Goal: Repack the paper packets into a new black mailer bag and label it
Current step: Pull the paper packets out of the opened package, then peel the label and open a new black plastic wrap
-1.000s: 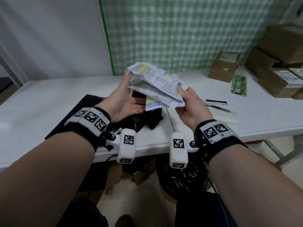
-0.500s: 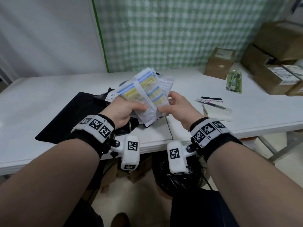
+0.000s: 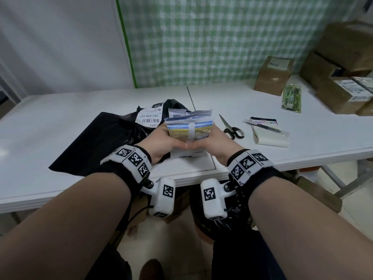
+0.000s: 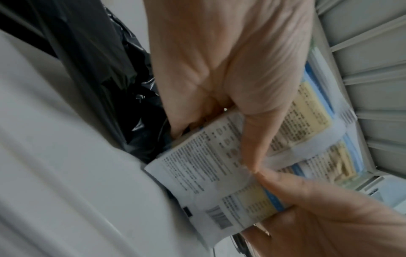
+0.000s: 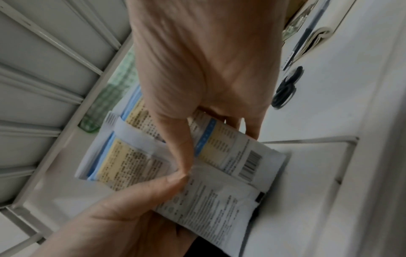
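Both hands hold a stack of white paper packets (image 3: 189,130) with blue and yellow print, stood upright on the white table (image 3: 60,126) near its front edge. My left hand (image 3: 161,141) grips the stack's left side and my right hand (image 3: 216,141) grips its right side, thumbs meeting in front. The wrist views show the packets (image 4: 219,156) (image 5: 219,156) pinched between thumbs and fingers of the left hand (image 4: 230,87) and the right hand (image 5: 208,78). A crumpled black mailer bag with a white shipping label (image 3: 150,118) lies just behind. A flat black mailer bag (image 3: 90,144) lies to the left.
Black-handled scissors (image 3: 232,129) lie right of the packets. Further right are a notepad with a pen (image 3: 268,132), a green packet (image 3: 291,99) and cardboard boxes (image 3: 273,74) at the back right. A black bag hangs under the table edge.
The packets were fanned loosely in the air; now they are gathered into a squared stack and brought down onto the table, both hands closing in on its sides.
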Demonstrator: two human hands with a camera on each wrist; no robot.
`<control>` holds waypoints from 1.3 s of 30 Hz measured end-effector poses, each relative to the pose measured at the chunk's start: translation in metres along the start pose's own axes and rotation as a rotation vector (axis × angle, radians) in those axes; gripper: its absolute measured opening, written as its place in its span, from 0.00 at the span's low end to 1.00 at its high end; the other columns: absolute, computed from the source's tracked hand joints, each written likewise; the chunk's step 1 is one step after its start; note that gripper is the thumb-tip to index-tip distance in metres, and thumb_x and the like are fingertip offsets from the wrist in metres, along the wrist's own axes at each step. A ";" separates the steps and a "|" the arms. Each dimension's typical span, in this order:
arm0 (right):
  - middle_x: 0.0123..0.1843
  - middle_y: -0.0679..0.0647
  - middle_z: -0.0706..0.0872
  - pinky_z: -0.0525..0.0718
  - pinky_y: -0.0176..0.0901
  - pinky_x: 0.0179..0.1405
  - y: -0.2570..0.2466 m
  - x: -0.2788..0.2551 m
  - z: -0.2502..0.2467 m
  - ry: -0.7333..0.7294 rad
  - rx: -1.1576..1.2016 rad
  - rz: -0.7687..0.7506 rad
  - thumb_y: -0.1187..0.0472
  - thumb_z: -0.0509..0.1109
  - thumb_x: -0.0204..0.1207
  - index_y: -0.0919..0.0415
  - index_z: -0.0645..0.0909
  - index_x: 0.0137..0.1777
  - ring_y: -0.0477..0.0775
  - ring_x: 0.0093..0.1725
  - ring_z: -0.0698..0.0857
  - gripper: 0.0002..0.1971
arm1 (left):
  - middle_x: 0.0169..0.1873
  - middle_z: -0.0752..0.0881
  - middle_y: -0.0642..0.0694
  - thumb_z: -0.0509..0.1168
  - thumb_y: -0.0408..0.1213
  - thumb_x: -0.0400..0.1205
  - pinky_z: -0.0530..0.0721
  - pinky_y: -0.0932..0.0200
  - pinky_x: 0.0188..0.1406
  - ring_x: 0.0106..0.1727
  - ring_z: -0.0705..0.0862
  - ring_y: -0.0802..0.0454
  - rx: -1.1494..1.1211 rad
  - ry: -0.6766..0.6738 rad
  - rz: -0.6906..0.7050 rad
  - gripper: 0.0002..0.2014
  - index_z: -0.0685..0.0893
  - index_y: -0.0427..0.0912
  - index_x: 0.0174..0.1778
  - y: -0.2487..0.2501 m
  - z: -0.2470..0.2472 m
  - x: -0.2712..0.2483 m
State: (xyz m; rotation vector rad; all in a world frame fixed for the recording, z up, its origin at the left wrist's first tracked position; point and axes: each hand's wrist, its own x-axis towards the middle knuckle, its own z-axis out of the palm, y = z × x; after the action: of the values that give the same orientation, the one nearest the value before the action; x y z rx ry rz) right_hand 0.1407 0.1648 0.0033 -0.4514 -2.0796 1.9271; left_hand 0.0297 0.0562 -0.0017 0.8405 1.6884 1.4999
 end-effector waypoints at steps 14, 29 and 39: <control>0.58 0.48 0.88 0.87 0.43 0.45 -0.035 -0.017 -0.020 0.015 0.003 0.140 0.59 0.73 0.75 0.50 0.75 0.65 0.49 0.53 0.87 0.19 | 0.57 0.87 0.40 0.60 0.28 0.83 0.84 0.38 0.56 0.58 0.86 0.40 -0.390 0.011 -0.090 0.11 0.78 0.46 0.56 0.060 0.009 -0.016; 0.48 0.53 0.86 0.77 0.40 0.34 -0.027 0.091 -0.090 0.360 0.164 0.267 0.64 0.65 0.80 0.55 0.74 0.59 0.51 0.40 0.82 0.09 | 0.44 0.77 0.47 0.64 0.47 0.81 0.85 0.54 0.44 0.39 0.78 0.53 0.085 0.069 -0.264 0.15 0.77 0.44 0.61 0.080 -0.006 0.112; 0.56 0.57 0.87 0.79 0.38 0.27 0.026 0.179 -0.140 0.465 0.059 0.557 0.60 0.71 0.76 0.58 0.81 0.51 0.53 0.40 0.85 0.06 | 0.34 0.80 0.48 0.62 0.38 0.83 0.81 0.60 0.36 0.31 0.78 0.54 0.178 0.051 -0.252 0.04 0.78 0.43 0.50 0.057 -0.013 0.181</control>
State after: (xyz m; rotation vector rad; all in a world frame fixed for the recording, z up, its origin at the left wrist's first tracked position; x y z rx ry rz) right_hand 0.0341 0.3663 -0.0141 -1.4336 -1.6971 1.8894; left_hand -0.0768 0.2081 0.0400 0.6546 1.9086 1.2236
